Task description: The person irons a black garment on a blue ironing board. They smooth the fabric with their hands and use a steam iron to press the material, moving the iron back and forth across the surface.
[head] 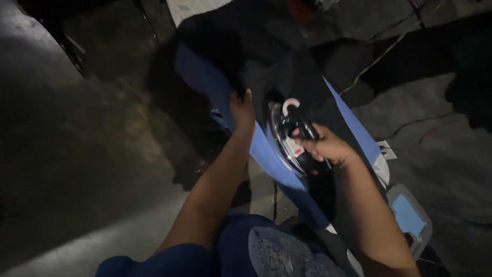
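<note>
Gripping hands [323, 146] over iron [289, 136], dark garment [266, 56] barely legible.

black iron [292, 136] on dark cloth [266, 56]

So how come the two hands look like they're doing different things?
The right hand is curled shut around the handle of the iron; the left hand lies flatter, pressing on the dark cloth. The right hand sits on top of the iron, while the left hand sits beside it at the cloth's edge. Both are over the blue ironing board.
</note>
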